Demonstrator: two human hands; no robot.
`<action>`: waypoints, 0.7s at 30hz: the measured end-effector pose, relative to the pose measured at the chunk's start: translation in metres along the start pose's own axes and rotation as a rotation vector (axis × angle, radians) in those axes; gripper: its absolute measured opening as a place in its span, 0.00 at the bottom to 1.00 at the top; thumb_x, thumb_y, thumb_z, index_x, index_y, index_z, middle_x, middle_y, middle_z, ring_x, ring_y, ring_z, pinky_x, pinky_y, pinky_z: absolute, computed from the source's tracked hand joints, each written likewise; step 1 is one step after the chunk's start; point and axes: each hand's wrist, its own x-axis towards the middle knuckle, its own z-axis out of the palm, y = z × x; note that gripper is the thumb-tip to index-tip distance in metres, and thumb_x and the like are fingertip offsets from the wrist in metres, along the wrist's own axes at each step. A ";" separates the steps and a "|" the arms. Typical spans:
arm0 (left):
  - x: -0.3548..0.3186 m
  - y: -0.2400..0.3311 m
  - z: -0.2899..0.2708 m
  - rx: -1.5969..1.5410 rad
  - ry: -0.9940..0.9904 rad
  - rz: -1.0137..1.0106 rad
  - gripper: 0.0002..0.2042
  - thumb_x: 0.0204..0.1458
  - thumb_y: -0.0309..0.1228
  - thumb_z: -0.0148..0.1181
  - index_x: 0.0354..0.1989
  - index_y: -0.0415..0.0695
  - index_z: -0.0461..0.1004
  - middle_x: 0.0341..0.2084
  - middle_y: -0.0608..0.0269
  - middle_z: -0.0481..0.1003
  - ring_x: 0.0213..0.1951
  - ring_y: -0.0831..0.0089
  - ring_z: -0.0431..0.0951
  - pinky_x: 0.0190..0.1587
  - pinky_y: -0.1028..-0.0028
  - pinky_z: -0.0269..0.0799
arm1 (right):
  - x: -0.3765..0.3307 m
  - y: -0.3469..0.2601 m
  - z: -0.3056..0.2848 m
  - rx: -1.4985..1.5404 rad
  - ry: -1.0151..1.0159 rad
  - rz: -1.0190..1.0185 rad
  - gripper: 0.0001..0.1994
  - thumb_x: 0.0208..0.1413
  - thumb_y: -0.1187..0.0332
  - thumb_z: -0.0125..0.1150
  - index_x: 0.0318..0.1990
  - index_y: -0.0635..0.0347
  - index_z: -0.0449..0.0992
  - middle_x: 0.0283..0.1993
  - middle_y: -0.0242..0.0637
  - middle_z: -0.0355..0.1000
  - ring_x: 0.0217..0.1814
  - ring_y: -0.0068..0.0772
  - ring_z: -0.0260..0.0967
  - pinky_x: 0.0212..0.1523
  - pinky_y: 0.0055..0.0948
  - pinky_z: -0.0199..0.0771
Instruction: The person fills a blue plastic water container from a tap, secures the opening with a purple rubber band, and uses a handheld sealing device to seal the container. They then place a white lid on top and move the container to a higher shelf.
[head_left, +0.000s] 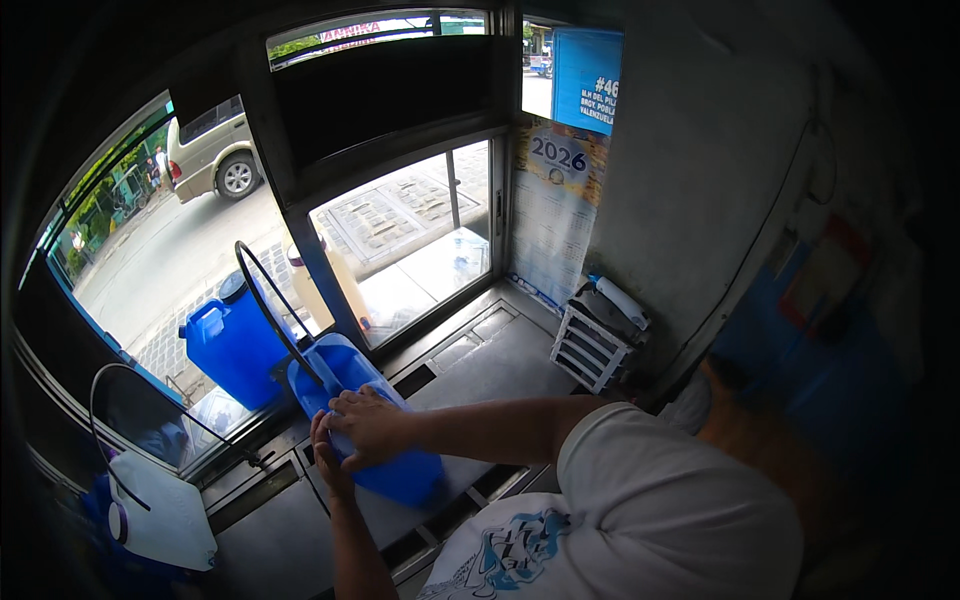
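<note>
A blue plastic jug (410,480) with a pale blue, translucent upper part stands on the metal counter before me. Over its near left part, both my hands come together. My right hand (372,425) reaches across from the right, its curled fingers bent over the jug's top. Just below it, my left hand (328,455) cups the jug's left side, its fingertips close to the right hand's. What lies between the two hands is hidden. A black hose (270,290) arches down to the jug's upper part; where its end sits cannot be seen.
Another blue jug (235,345) with a dark cap stands past the window frame. At lower left, a whitish jug (160,515) sits beside a second thin black hose (100,385). A white slatted rack (590,348) leans near the wall under a calendar (555,210).
</note>
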 end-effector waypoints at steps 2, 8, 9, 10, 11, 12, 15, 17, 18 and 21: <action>0.001 0.000 -0.003 -0.013 0.004 -0.006 0.41 0.61 0.64 0.26 0.55 0.37 0.71 0.62 0.51 0.61 0.64 0.59 0.60 0.66 0.61 0.52 | 0.005 -0.006 -0.005 -0.048 -0.049 0.019 0.47 0.39 0.39 0.69 0.64 0.58 0.63 0.68 0.53 0.54 0.73 0.55 0.46 0.69 0.56 0.44; 0.001 -0.020 0.001 -0.158 0.049 0.009 0.40 0.61 0.64 0.28 0.54 0.37 0.72 0.62 0.50 0.61 0.65 0.58 0.60 0.66 0.60 0.52 | 0.000 0.024 -0.024 -0.161 -0.156 -0.364 0.52 0.36 0.40 0.71 0.70 0.50 0.55 0.71 0.54 0.50 0.72 0.57 0.47 0.66 0.54 0.50; 0.000 -0.019 0.005 -0.191 0.053 -0.002 0.40 0.61 0.64 0.28 0.55 0.37 0.72 0.62 0.50 0.61 0.65 0.58 0.60 0.66 0.60 0.53 | -0.002 0.026 -0.023 -0.147 -0.153 -0.349 0.52 0.36 0.41 0.71 0.69 0.50 0.55 0.70 0.55 0.50 0.72 0.56 0.47 0.66 0.53 0.50; 0.001 -0.012 0.008 -0.221 0.055 -0.015 0.40 0.61 0.64 0.29 0.55 0.37 0.72 0.63 0.50 0.61 0.65 0.58 0.60 0.66 0.60 0.53 | -0.004 0.027 -0.023 -0.130 -0.149 -0.334 0.52 0.36 0.41 0.71 0.69 0.50 0.55 0.70 0.55 0.51 0.71 0.56 0.48 0.66 0.52 0.50; 0.000 -0.004 0.007 -0.178 0.054 -0.009 0.40 0.61 0.64 0.29 0.55 0.37 0.72 0.62 0.49 0.62 0.65 0.58 0.60 0.66 0.60 0.53 | -0.004 0.025 -0.021 -0.105 -0.145 -0.329 0.51 0.36 0.42 0.71 0.69 0.51 0.55 0.70 0.55 0.51 0.71 0.56 0.48 0.66 0.52 0.50; 0.000 0.003 0.006 -0.136 0.052 -0.003 0.40 0.61 0.64 0.29 0.55 0.37 0.72 0.62 0.49 0.62 0.65 0.58 0.60 0.66 0.60 0.52 | -0.004 0.022 -0.019 -0.077 -0.129 -0.261 0.51 0.36 0.42 0.71 0.69 0.50 0.55 0.70 0.54 0.51 0.72 0.56 0.47 0.67 0.52 0.49; -0.004 0.005 0.002 -0.055 0.072 0.000 0.40 0.62 0.63 0.29 0.55 0.37 0.72 0.62 0.49 0.62 0.65 0.57 0.60 0.66 0.60 0.53 | -0.009 0.007 -0.012 -0.038 -0.066 -0.102 0.50 0.36 0.42 0.70 0.68 0.49 0.56 0.70 0.53 0.51 0.73 0.56 0.46 0.68 0.52 0.48; -0.003 -0.004 -0.005 -0.027 0.067 0.001 0.41 0.60 0.65 0.30 0.56 0.37 0.70 0.61 0.49 0.62 0.65 0.57 0.60 0.65 0.60 0.54 | -0.010 -0.001 -0.009 -0.086 -0.002 -0.059 0.49 0.38 0.41 0.69 0.68 0.54 0.58 0.70 0.53 0.52 0.72 0.55 0.48 0.68 0.50 0.48; -0.002 -0.012 -0.010 -0.019 0.049 0.000 0.42 0.59 0.66 0.31 0.58 0.37 0.69 0.62 0.50 0.62 0.65 0.57 0.60 0.65 0.60 0.55 | -0.010 -0.003 -0.012 -0.065 -0.005 -0.058 0.47 0.41 0.41 0.67 0.67 0.54 0.59 0.70 0.53 0.53 0.72 0.55 0.49 0.68 0.49 0.48; 0.006 0.024 -0.004 0.025 0.018 0.047 0.44 0.49 0.68 0.48 0.62 0.40 0.64 0.62 0.49 0.62 0.65 0.55 0.60 0.65 0.58 0.56 | -0.010 0.016 -0.015 0.175 0.078 0.013 0.39 0.52 0.41 0.59 0.65 0.56 0.61 0.69 0.52 0.56 0.72 0.52 0.51 0.70 0.46 0.49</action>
